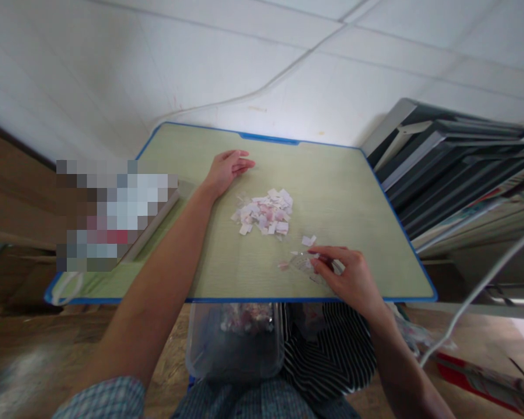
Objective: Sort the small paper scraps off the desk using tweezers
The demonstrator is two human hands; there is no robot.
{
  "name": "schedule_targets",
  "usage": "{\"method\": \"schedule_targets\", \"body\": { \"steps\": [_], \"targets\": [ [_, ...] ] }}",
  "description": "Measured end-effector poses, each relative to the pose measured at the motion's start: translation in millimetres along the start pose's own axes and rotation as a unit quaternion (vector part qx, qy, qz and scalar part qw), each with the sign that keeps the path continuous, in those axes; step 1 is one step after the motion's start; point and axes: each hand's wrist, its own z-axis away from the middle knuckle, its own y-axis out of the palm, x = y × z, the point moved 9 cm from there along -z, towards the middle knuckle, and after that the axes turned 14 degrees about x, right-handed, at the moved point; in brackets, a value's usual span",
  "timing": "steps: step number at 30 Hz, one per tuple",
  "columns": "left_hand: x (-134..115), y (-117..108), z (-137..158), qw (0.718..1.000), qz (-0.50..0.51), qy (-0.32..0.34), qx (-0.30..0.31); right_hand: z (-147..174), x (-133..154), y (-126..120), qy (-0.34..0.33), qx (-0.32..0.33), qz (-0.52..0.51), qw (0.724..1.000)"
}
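My left hand lies on the pale green table top, beyond a loose heap of small white and pinkish paper pieces. Its fingers are stretched out, slightly bent, and hold nothing. Nearer the front edge, my right hand has thumb and forefinger pinched together. Crumpled clear plastic lies right at those fingertips; whether the pinch grips it or a small piece beside it, I cannot tell. A couple of white scraps rest just past the right forefinger.
A box-like object, mostly blurred out, sits on the table's left. Dark folders or frames lean along the right side. Below the front edge are a clear plastic bin with pinkish bits and striped black cloth. A white cable hangs at right.
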Motion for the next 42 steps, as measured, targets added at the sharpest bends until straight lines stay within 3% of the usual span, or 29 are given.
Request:
{"method": "schedule_targets", "body": {
  "steps": [15,19,23,26,30,36,40,42],
  "targets": [
    [-1,2,-1,1.000,0.011,0.007,0.013,-9,-14,0,0.051,-0.017,-0.019,0.998],
    [0,1,0,1.000,0.004,0.004,0.008,-8,5,-1,-0.012,-0.005,0.039,0.999],
    [0,1,0,1.000,0.001,0.003,0.005,0,21,-8,-0.071,-0.039,0.123,0.989],
    [-1,1,0,1.000,0.006,0.003,0.007,6,20,-13,-0.080,-0.038,0.162,0.983],
    [-1,2,0,1.000,0.006,0.004,0.010,9,11,-22,-0.054,0.009,0.204,0.978],
    [-1,2,0,1.000,0.005,0.000,0.007,2,16,-26,-0.103,-0.036,0.168,0.980],
    [-1,1,0,1.000,0.011,-0.002,0.003,-2,17,-9,-0.137,0.020,0.174,0.975],
    [-1,1,-1,1.000,0.014,-0.002,0.007,1,16,-12,-0.146,0.029,0.175,0.973]
  ]
}}
